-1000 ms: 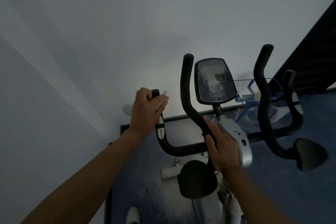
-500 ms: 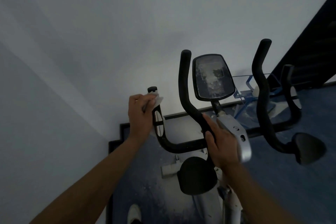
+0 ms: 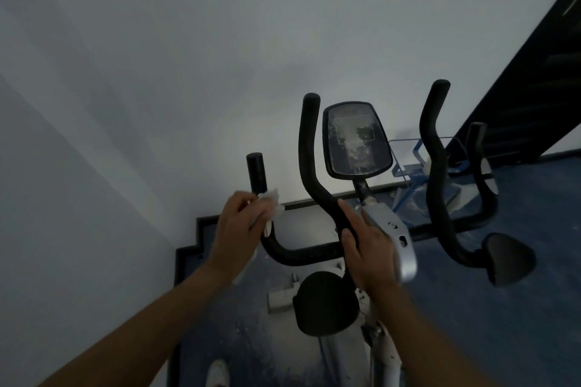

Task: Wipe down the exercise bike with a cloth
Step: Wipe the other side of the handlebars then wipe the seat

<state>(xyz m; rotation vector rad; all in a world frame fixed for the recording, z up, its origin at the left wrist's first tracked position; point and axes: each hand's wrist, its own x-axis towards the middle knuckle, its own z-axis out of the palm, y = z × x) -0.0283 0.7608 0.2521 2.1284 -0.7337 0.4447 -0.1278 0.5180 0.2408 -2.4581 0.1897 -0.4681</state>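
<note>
The exercise bike stands in front of me with black handlebars and a dusty console screen (image 3: 356,140). My left hand (image 3: 240,229) is wrapped around the outer left handlebar post (image 3: 256,171), pressing a white cloth (image 3: 273,198) against it below the post's tip. My right hand (image 3: 367,245) grips the inner left handlebar (image 3: 309,148) low down, next to the silver stem housing (image 3: 396,239). A black elbow pad (image 3: 325,303) sits below my hands. The right-side bars (image 3: 435,148) and their pad (image 3: 509,258) are untouched.
A pale wall fills the left and top. A dark staircase edge (image 3: 528,82) runs along the right. A blue frame with a clear panel (image 3: 408,163) stands behind the bike on the dusty blue floor. A white shoe (image 3: 217,374) shows at the bottom.
My left hand with the cloth has slid down the outer left post, uncovering its top end. My right hand has kept its grip on the inner bar.
</note>
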